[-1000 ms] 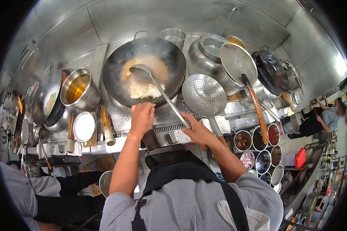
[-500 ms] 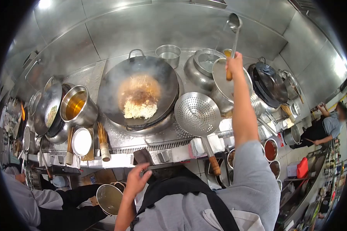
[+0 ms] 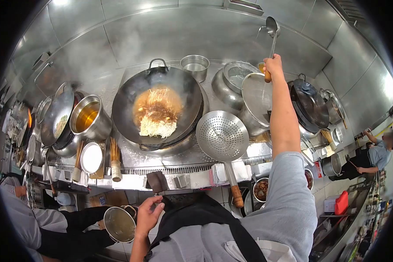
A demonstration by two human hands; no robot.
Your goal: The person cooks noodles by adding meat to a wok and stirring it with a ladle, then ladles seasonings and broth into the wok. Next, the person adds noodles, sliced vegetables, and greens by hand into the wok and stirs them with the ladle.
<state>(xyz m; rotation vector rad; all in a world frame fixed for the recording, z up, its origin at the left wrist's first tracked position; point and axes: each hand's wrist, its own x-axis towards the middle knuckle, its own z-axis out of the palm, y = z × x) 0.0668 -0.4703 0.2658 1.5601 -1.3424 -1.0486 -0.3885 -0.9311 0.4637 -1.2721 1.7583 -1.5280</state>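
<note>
My right hand (image 3: 273, 66) grips a ladle (image 3: 273, 40) by its wooden-ended handle, arm stretched forward. The ladle's bowl is up against the steel wall, with a thin trickle of liquid beside it. In front of me a large black wok (image 3: 126, 102) holds pale noodles (image 3: 158, 127) in brown steaming liquid. My left hand (image 3: 148, 215) hangs near my apron, fingers loosely bent and apart, with nothing in it. A perforated strainer (image 3: 222, 136) with a wooden handle lies between the wok and my right arm, touched by neither hand.
Left of the wok stand a pot of amber liquid (image 3: 107, 118), a white bowl (image 3: 91, 158) and bamboo brushes (image 3: 115, 159). Steel pots (image 3: 230, 94) line the right back, with another wok (image 3: 310, 105) beyond. One co-worker (image 3: 46, 222) is close at left, another (image 3: 373, 155) farther right.
The view has shifted slightly. My right hand and the ladle stay raised at the back right. Steam over the wok has thinned, and my left hand's fingers have curled a little.
</note>
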